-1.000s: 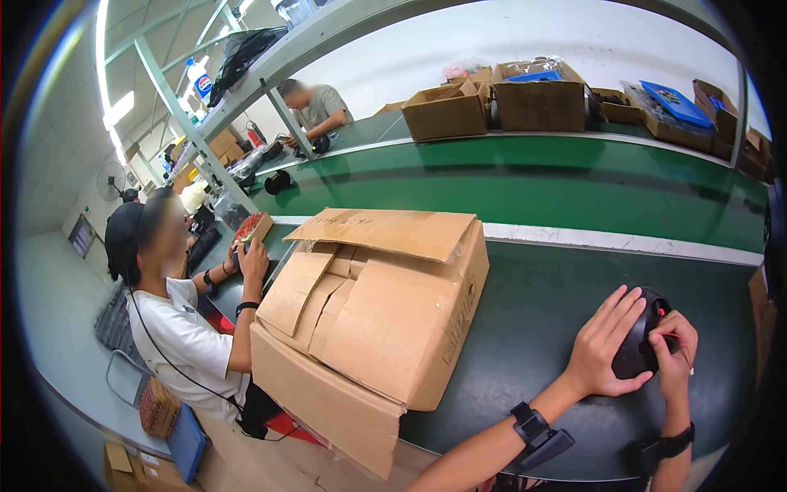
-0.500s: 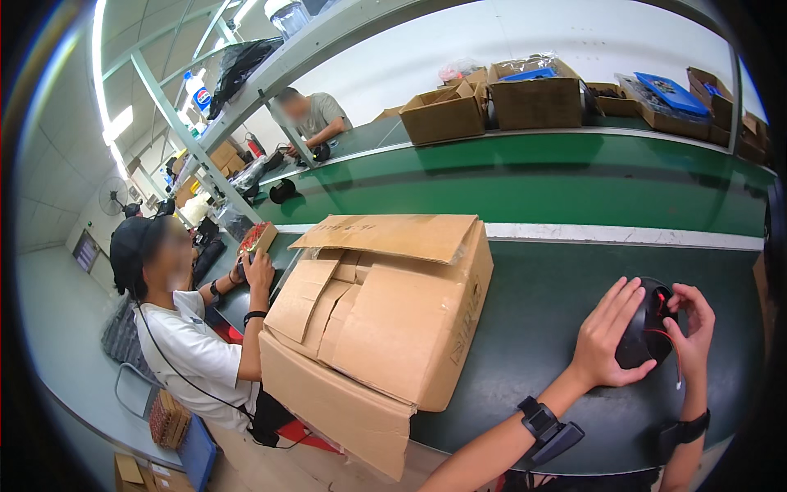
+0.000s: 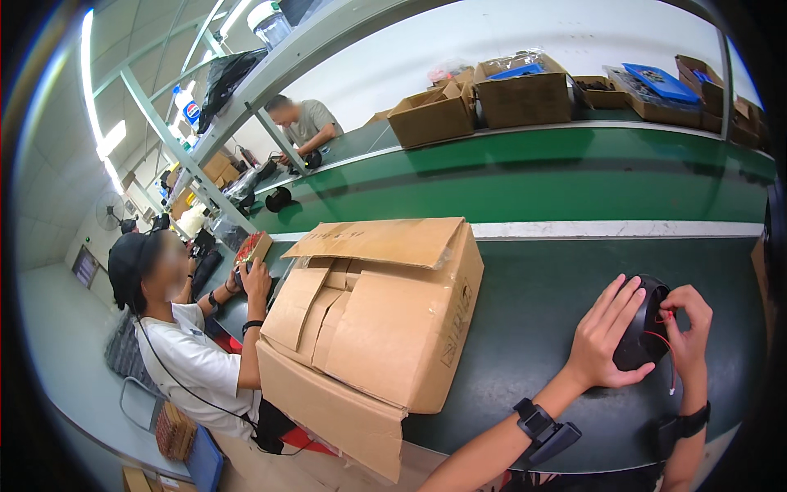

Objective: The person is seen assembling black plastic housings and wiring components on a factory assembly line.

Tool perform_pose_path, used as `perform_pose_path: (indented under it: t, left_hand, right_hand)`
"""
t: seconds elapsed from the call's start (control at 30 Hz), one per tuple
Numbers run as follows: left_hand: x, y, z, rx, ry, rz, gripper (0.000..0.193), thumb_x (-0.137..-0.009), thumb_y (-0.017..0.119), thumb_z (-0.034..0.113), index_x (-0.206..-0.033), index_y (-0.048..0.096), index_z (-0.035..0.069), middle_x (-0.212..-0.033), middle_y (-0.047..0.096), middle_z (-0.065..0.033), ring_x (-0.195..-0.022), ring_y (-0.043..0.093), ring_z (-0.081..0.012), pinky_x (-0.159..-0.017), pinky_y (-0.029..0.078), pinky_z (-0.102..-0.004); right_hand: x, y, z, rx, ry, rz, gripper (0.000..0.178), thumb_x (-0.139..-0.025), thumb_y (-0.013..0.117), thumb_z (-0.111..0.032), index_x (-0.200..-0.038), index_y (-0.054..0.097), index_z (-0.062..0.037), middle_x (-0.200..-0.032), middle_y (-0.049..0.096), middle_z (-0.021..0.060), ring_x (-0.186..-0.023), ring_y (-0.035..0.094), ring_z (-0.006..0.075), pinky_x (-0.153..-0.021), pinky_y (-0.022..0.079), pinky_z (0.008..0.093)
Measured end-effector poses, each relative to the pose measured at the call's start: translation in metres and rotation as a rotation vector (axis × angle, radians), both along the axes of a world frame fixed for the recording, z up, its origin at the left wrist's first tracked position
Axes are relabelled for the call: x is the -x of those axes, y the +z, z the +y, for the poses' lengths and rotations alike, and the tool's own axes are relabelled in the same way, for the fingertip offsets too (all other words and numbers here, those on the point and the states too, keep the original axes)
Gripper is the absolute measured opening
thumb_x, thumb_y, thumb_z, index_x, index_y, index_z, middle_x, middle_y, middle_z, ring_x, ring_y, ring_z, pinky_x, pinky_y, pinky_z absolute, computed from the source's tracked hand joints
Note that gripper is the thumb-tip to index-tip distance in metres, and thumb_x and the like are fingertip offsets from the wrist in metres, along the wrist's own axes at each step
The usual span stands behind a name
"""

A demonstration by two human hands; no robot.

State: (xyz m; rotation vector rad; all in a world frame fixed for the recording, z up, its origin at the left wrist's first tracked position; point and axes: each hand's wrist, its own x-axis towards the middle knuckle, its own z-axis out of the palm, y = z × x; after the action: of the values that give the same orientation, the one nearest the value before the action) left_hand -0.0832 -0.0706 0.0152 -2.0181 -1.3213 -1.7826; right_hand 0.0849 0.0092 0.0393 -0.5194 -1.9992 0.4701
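Observation:
A black rounded plastic housing point(image 3: 637, 343) rests on the dark bench in front of me. Spread across its left side, my left hand point(image 3: 602, 332) holds it with the fingers over the top and the thumb near its lower edge. At the housing's open right side, my right hand point(image 3: 690, 322) pinches a small red piece point(image 3: 667, 315) between thumb and fingers; its exact kind is too small to tell. Thin red wire point(image 3: 671, 361) runs out below my right fingers and ends in a small white connector point(image 3: 672, 391). Black bands circle both my wrists.
To my left stands a large open cardboard box point(image 3: 385, 320), flaps spread. A co-worker point(image 3: 193, 328) sits beyond it, handling a dark object. Across the green conveyor belt point(image 3: 525, 180) are several parts boxes point(image 3: 525, 94) and another person point(image 3: 307, 127). A metal shelf frame point(image 3: 303, 74) passes overhead.
The red piece, earlier seen inside the housing's opening, is now at my right fingertips, which have closed in a pinch. My left hand keeps its hold. The view has shifted slightly.

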Motion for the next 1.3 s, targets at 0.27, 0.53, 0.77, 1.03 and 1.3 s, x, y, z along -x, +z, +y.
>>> perform_pose_path:
  t: [0.27, 0.53, 0.77, 1.03, 1.3]
  left_hand:
    - [0.001, -0.001, 0.001, 0.011, 0.011, -0.011, 0.084, -0.058, 0.079, 0.035, -0.128, 0.052, -0.004, -0.131, 0.052, -0.0246, -0.123, 0.049, -0.0452, -0.096, 0.046, -0.0462]
    - [0.001, 0.000, 0.002, 0.000, 0.005, -0.021, 0.086, -0.057, 0.080, 0.034, -0.128, 0.052, -0.005, -0.130, 0.053, -0.0261, -0.121, 0.050, -0.0468, -0.097, 0.046, -0.0471]
    - [0.001, 0.001, 0.001, 0.014, 0.004, -0.022, 0.086, -0.056, 0.080, 0.033, -0.127, 0.052, -0.005, -0.131, 0.053, -0.0260, -0.121, 0.050, -0.0467, -0.097, 0.046, -0.0468]
    - [0.000, 0.002, 0.003, 0.007, -0.002, -0.024, 0.087, -0.056, 0.081, 0.032, -0.128, 0.051, -0.006, -0.130, 0.053, -0.0259, -0.121, 0.050, -0.0466, -0.098, 0.045, -0.0467]
    - [0.000, 0.002, 0.002, 0.014, -0.011, -0.039, 0.087, -0.055, 0.081, 0.032, -0.129, 0.051, -0.006, -0.131, 0.052, -0.0256, -0.121, 0.050, -0.0462, -0.098, 0.045, -0.0463]
  right_hand:
    - [0.011, 0.009, -0.008, 0.059, 0.013, 0.049, 0.025, -0.064, 0.065, 0.010, -0.086, 0.060, 0.0004, -0.090, 0.060, 0.0120, -0.072, 0.057, 0.0185, -0.063, 0.046, 0.0282]
    - [0.006, 0.003, -0.002, -0.058, 0.044, -0.038, 0.025, -0.062, 0.073, 0.002, -0.081, 0.057, -0.0012, -0.084, 0.056, 0.0102, -0.073, 0.055, 0.0211, -0.064, 0.044, 0.0297]
    - [0.008, 0.002, -0.004, -0.046, -0.005, 0.037, 0.030, -0.063, 0.078, -0.005, -0.072, 0.049, -0.0020, -0.076, 0.053, 0.0091, -0.069, 0.053, 0.0217, -0.062, 0.043, 0.0298]
    - [0.008, -0.001, -0.007, -0.013, -0.040, 0.005, 0.017, -0.066, 0.070, 0.005, -0.075, 0.057, -0.0018, -0.079, 0.054, 0.0092, -0.067, 0.053, 0.0224, -0.058, 0.041, 0.0293]
    - [0.003, 0.008, -0.004, -0.220, -0.155, -0.034, 0.016, -0.067, 0.069, 0.006, -0.078, 0.061, -0.0013, -0.078, 0.056, 0.0094, -0.073, 0.054, 0.0257, -0.064, 0.042, 0.0335]
